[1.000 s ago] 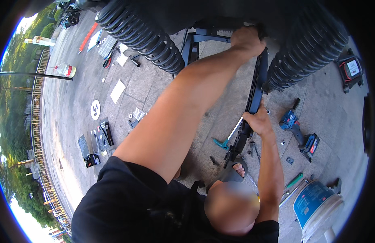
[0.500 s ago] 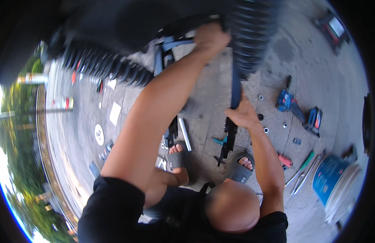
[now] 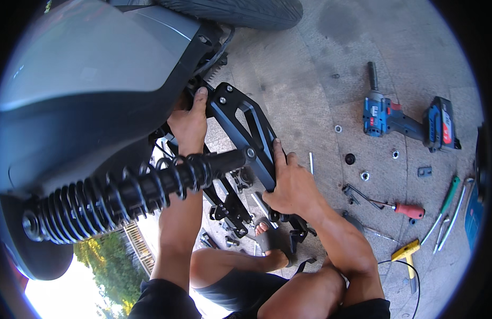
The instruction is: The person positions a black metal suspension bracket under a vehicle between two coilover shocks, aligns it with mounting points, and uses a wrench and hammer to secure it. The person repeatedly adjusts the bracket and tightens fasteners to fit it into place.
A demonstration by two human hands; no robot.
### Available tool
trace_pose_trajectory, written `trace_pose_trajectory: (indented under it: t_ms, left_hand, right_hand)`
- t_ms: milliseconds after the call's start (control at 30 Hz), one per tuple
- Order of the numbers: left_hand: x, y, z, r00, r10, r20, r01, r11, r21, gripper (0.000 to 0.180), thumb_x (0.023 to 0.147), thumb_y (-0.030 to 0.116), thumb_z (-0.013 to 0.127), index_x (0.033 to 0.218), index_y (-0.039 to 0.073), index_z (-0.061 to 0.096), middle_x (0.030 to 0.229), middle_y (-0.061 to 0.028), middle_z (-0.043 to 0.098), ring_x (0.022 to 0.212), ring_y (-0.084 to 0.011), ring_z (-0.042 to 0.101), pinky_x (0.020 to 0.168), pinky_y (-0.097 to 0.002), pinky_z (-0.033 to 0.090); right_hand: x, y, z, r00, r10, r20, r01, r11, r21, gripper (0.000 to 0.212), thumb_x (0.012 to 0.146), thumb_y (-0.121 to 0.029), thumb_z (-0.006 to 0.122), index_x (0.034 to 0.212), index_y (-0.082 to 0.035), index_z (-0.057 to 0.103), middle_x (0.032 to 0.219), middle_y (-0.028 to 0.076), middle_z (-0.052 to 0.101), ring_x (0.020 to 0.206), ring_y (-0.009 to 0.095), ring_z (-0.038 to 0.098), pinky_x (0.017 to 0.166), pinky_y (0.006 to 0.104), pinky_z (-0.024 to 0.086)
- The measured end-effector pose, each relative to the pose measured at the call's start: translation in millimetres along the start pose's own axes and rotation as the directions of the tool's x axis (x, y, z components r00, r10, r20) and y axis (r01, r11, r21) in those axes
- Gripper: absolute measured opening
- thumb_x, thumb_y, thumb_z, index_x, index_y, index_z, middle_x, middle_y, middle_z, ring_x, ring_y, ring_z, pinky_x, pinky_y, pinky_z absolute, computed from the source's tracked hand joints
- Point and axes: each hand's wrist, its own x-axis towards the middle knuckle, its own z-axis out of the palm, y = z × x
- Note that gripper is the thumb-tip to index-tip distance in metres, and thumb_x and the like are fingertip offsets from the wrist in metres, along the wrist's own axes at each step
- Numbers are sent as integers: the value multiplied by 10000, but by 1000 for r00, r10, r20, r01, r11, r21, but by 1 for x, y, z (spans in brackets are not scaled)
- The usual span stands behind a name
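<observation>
A black metal swingarm with bolted plates and a triangular opening reaches from the underside of a grey and black vehicle body. My right hand grips its lower outer side, index finger stretched along the edge and thumb on the near side. My left hand is closed at the upper end, where arm and body meet. Its thumb points up beside the plates; the other fingers are hidden. A black coil-spring shock absorber crosses in front of my left forearm, its right end at a bolt on the swingarm.
On the paved ground at right lie a blue cordless impact wrench, several nuts, a red-handled screwdriver, green-handled pliers and a yellow-headed hammer. A tyre is at the top. Small parts lie near my foot.
The view has shifted, bringing the grey body and the whole shock absorber into sight. My left hand has moved left relative to my right hand. My right hand still grips the swingarm.
</observation>
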Motion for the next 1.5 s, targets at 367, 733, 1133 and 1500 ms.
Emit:
trace_pose_trajectory:
  t_ms: [367, 733, 1133, 1500]
  left_hand:
    - [-2, -3, 1, 999, 49, 11, -49, 997, 64, 419, 866, 9, 683, 1240, -94, 524, 1217, -187, 599, 1093, -232, 585, 975, -338, 437]
    - [-1, -20, -5, 986, 145, 79, -152, 983, 105, 312, 857, 41, 713, 1107, -102, 593, 1040, -132, 650, 949, -177, 608, 876, -310, 474]
    - [9, -5, -10, 978, 77, 194, -177, 801, 571, 429, 894, 391, 658, 1020, -19, 683, 921, -202, 694, 868, -321, 659, 841, -384, 478]
    - [2, -13, -3, 986, 147, 81, -167, 799, 577, 497, 935, 482, 563, 1099, 26, 669, 1055, -259, 665, 1037, -467, 597, 912, -492, 464]
  right_hand:
    - [11, 6, -5, 991, -31, 127, 27, 999, 35, 1146, 660, -245, 744, 1516, 80, 55, 1187, 376, 467, 933, 495, 617, 846, 472, 542]
    - [12, 8, 7, 994, -22, 107, 23, 1000, -4, 1138, 671, -270, 788, 1507, 84, 102, 1181, 327, 472, 908, 442, 633, 772, 445, 572]
    - [8, 4, 3, 999, 11, 42, -12, 1000, 23, 1099, 668, -227, 738, 1513, 70, 102, 1182, 364, 505, 950, 516, 620, 862, 487, 538]
    - [6, 1, 7, 999, -7, -46, 4, 998, -55, 1093, 649, -218, 723, 1521, 39, 117, 1246, 386, 485, 1066, 510, 585, 937, 464, 505]
